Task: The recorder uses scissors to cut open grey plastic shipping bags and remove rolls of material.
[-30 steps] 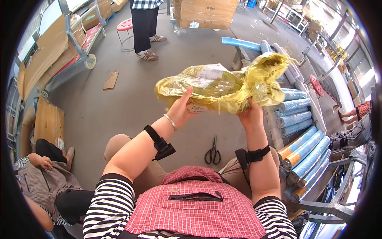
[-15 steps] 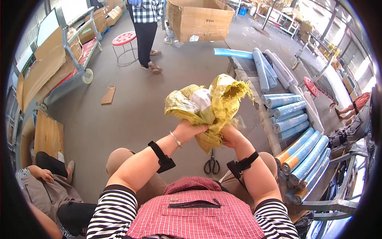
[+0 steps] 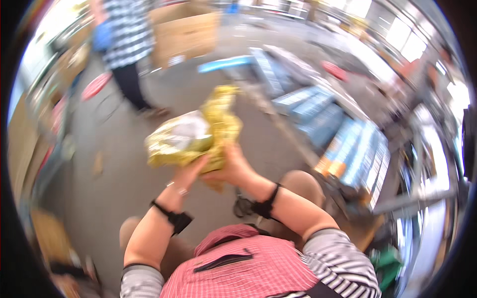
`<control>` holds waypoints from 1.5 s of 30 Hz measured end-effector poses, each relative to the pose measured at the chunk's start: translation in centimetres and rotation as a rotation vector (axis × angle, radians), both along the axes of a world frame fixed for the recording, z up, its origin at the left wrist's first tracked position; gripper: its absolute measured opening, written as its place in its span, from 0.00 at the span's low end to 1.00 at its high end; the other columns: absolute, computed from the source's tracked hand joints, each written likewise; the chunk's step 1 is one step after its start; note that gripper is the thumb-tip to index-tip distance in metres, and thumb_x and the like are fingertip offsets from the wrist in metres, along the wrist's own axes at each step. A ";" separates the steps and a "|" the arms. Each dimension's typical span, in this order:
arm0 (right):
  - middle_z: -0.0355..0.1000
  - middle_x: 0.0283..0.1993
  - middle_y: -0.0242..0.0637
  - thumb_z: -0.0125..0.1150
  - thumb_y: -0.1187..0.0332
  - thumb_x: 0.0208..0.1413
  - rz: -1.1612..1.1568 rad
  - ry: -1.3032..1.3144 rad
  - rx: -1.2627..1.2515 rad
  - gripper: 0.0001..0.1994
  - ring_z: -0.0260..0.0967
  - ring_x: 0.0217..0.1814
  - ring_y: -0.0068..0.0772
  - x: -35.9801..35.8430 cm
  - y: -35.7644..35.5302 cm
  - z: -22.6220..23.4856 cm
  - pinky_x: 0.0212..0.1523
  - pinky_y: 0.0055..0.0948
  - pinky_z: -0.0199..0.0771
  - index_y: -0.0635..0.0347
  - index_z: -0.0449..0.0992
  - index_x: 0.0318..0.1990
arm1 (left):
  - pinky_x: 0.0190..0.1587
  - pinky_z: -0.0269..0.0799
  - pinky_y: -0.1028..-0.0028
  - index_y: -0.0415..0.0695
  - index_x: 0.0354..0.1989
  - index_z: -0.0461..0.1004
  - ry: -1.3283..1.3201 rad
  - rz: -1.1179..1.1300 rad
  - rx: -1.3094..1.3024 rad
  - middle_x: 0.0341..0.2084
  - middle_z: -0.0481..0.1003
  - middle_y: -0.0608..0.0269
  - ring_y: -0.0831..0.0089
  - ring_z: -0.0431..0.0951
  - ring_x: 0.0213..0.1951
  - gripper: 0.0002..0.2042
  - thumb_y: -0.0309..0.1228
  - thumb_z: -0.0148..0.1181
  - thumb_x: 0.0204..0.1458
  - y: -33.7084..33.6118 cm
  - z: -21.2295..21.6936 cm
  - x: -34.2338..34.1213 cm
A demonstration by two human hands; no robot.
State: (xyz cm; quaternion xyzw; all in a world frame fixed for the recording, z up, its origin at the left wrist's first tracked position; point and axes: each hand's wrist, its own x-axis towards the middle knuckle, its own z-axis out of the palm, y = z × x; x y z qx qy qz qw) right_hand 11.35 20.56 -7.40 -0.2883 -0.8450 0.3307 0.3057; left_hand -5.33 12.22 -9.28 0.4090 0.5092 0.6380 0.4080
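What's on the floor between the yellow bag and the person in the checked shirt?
Nothing: the head view, though blurred, shows only bare grey floor between the crumpled yellow bag and the standing person.

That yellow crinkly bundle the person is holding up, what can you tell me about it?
The yellow bundle looks like thin, shiny plastic film, crumpled into a loose wad with a pale whitish patch showing on its upper left. It is held up in the air in front of the person, above the grey floor. The left hand grips it from below and the right hand clasps its lower right. Motion blur hides finer detail.
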 end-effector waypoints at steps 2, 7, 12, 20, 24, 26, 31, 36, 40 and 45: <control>0.65 0.55 0.56 0.80 0.52 0.34 -0.133 -0.082 -0.029 0.46 0.65 0.60 0.56 0.3 0.1 0.6 0.61 0.46 0.67 0.63 0.64 0.61 | 0.58 0.70 0.68 0.41 0.62 0.67 -0.111 -0.100 -0.011 0.56 0.72 0.61 0.69 0.72 0.56 0.27 0.31 0.67 0.54 0.2 0.1 0.7; 0.77 0.35 0.52 0.67 0.68 0.45 -0.166 0.214 -0.422 0.21 0.77 0.34 0.41 3.7 1.1 3.3 0.39 0.36 0.77 0.66 0.77 0.48 | 0.64 0.63 0.66 0.41 0.65 0.62 -0.181 -0.275 0.034 0.61 0.66 0.61 0.68 0.65 0.62 0.32 0.32 0.68 0.53 0.7 1.1 2.0; 0.78 0.28 0.39 0.61 0.74 0.50 -0.374 0.560 -0.399 0.10 0.73 0.27 0.27 8.0 3.8 6.0 0.30 0.31 0.75 0.63 0.81 0.41 | 0.66 0.58 0.61 0.38 0.66 0.59 0.327 -0.360 0.150 0.62 0.66 0.55 0.59 0.63 0.65 0.31 0.34 0.63 0.56 1.0 4.4 8.1; 0.77 0.35 0.38 0.58 0.71 0.54 -0.723 0.616 -0.321 0.11 0.74 0.32 0.29 33.9 -1.8 17.8 0.34 0.32 0.75 0.67 0.80 0.41 | 0.41 0.75 0.65 0.37 0.29 0.75 0.780 -0.626 0.726 0.34 0.79 0.52 0.55 0.80 0.37 0.09 0.30 0.56 0.58 0.3 8.6 13.9; 0.77 0.40 0.37 0.56 0.68 0.59 -1.015 0.446 -0.183 0.13 0.74 0.36 0.26 48.2 -16.0 22.4 0.38 0.29 0.75 0.67 0.78 0.46 | 0.34 0.72 0.73 0.35 0.26 0.74 0.737 -0.579 0.353 0.28 0.78 0.56 0.69 0.77 0.30 0.10 0.27 0.57 0.59 3.6 3.3 13.2; 0.77 0.42 0.37 0.54 0.67 0.61 -1.207 0.386 -0.154 0.14 0.74 0.39 0.25 53.6 -23.9 23.8 0.39 0.28 0.75 0.67 0.78 0.48 | 0.35 0.71 0.75 0.34 0.29 0.76 0.636 -0.623 0.187 0.27 0.78 0.59 0.74 0.75 0.30 0.12 0.31 0.56 0.61 5.5 0.0 12.3; 0.78 0.47 0.41 0.56 0.68 0.59 -1.693 -0.147 0.013 0.18 0.76 0.44 0.30 62.8 -39.3 23.4 0.47 0.30 0.74 0.68 0.75 0.54 | 0.37 0.71 0.74 0.34 0.29 0.77 0.677 -0.714 -0.007 0.25 0.78 0.61 0.75 0.74 0.29 0.18 0.38 0.55 0.63 7.9 -6.4 10.6; 0.77 0.47 0.51 0.60 0.72 0.47 -2.009 -1.012 0.316 0.19 0.74 0.52 0.52 65.7 -42.4 17.0 0.53 0.42 0.73 0.58 0.78 0.50 | 0.38 0.73 0.72 0.33 0.31 0.78 0.786 -0.738 -0.123 0.23 0.79 0.60 0.73 0.77 0.29 0.17 0.37 0.54 0.62 7.7 -9.4 9.1; 0.76 0.39 0.55 0.61 0.68 0.45 -1.430 -1.080 -0.331 0.12 0.75 0.44 0.55 61.6 -39.7 11.4 0.47 0.45 0.75 0.60 0.81 0.37 | 0.37 0.73 0.72 0.33 0.35 0.78 0.923 -0.733 -0.161 0.24 0.79 0.57 0.71 0.79 0.30 0.14 0.34 0.54 0.60 7.3 -10.3 6.6; 0.77 0.35 0.54 0.59 0.50 0.46 -0.745 -1.311 -0.819 0.22 0.76 0.41 0.56 56.0 -38.4 6.2 0.46 0.45 0.76 0.64 0.82 0.33 | 0.36 0.74 0.70 0.34 0.38 0.79 1.032 -0.680 -0.291 0.23 0.79 0.55 0.67 0.80 0.28 0.11 0.29 0.54 0.57 7.2 -11.4 3.8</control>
